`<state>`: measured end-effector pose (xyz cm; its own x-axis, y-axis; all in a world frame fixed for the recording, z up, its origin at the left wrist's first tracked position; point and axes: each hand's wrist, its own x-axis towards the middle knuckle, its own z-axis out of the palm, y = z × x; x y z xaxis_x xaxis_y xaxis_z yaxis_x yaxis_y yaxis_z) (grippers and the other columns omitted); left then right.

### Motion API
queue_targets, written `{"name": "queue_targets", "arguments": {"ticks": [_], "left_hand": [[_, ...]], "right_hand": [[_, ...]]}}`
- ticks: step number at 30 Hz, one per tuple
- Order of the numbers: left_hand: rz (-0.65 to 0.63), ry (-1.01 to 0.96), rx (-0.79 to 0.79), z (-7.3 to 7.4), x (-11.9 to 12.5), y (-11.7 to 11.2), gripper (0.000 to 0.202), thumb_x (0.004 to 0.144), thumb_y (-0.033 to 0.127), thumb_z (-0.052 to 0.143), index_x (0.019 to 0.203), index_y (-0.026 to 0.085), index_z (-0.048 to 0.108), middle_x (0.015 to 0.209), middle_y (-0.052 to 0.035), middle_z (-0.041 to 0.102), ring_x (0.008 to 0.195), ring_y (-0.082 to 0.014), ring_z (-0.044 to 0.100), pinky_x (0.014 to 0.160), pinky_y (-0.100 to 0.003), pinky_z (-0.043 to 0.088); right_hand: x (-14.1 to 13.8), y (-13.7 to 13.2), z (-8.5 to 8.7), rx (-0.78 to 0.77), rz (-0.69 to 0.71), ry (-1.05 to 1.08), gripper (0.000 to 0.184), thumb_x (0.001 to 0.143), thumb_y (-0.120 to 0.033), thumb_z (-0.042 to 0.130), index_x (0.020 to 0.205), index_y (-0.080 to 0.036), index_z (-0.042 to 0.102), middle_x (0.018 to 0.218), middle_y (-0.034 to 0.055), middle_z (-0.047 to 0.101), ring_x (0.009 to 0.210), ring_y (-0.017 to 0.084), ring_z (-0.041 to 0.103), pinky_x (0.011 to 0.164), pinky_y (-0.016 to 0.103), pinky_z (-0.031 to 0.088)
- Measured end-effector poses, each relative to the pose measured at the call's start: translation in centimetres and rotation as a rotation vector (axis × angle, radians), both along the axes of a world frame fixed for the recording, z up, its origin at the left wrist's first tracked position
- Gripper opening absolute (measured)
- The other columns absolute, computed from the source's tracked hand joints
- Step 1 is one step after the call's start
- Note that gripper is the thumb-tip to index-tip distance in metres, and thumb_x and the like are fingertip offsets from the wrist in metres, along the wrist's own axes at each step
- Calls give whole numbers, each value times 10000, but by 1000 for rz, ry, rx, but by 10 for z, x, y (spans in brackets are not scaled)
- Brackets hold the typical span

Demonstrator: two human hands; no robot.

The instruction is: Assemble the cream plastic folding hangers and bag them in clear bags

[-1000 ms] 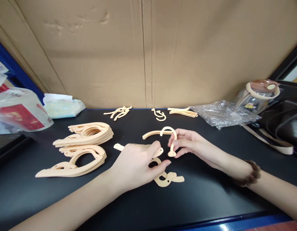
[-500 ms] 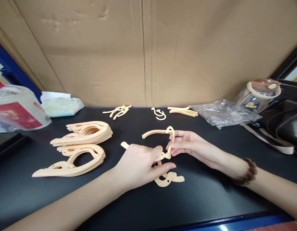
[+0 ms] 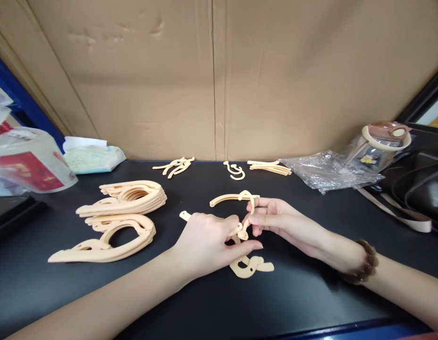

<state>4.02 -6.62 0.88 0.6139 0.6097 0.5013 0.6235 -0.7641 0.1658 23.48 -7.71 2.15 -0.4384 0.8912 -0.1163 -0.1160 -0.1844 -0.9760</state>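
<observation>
Far left on the black tabletop (image 3: pixel 311 302), a translucent package (image 3: pixel 30 165) with a red panel stands beside a tissue pack (image 3: pixel 93 159). Nearer my left arm, two stacks of cream parts lie one behind the other: the rear stack (image 3: pixel 121 206) and the front stack (image 3: pixel 105 255). Slender branching pieces (image 3: pixel 178 165) lie against the cardboard behind.

At centre, my left hand (image 3: pixel 208 241) is closed on a cream strip (image 3: pixel 185 216), whose ends protrude on either side; my thumb extends over a ringed flat part (image 3: pixel 257 262) on the table. A curved bar (image 3: pixel 224 198) lies just beyond, and small hooks (image 3: pixel 237 178) farther back. My right hand (image 3: pixel 275 217) pinches a larger hook (image 3: pixel 253 210), its curve uppermost, its base at the strip's right end; whether they are joined I cannot tell. My hands are close but apart.

Rightward lie a bundle of bars (image 3: pixel 270 167), crumpled clear film (image 3: pixel 325 172), a bottle (image 3: pixel 376 153) and a pale strap (image 3: pixel 422 225). My right wrist bears a brown band (image 3: pixel 365 264).
</observation>
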Motion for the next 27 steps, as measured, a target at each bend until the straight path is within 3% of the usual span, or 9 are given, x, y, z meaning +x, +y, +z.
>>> {"name": "queue_targets", "arguments": {"ticks": [8, 14, 20, 27], "left_hand": [[-93, -5, 39, 1, -3, 3, 464, 906, 454, 505, 538, 181, 432, 398, 54, 445, 340, -73, 380, 403, -211, 187], [-138, -52, 157, 1, 0, -1, 387, 882, 321, 547, 546, 185, 411, 396, 68, 462, 326, -64, 397, 386, -205, 225], [-147, -27, 247, 1, 1, -2, 403, 887, 337, 549, 542, 185, 409, 388, 66, 474, 317, -66, 429, 382, -208, 237], [-110, 94, 397, 2, 0, -1, 379, 885, 346, 515, 546, 180, 496, 374, 41, 499, 309, -90, 465, 378, -228, 248]], "right_hand": [[3, 3, -3, -23, -13, 3, 234, 782, -293, 715, 924, -187, 563, 810, -6, 648, 665, 95, 542, 723, 249, 440], [1, 0, -1, 3, -5, -18, 212, 782, -300, 709, 906, -188, 579, 734, -27, 596, 660, 108, 490, 707, 257, 408], [0, 0, -1, 66, 20, -39, 146, 807, -267, 677, 888, -175, 597, 754, -13, 615, 687, 110, 467, 708, 253, 373], [1, -1, -5, 86, -10, -78, 197, 789, -295, 692, 899, -179, 578, 755, -8, 632, 702, 123, 523, 673, 265, 374]]}}
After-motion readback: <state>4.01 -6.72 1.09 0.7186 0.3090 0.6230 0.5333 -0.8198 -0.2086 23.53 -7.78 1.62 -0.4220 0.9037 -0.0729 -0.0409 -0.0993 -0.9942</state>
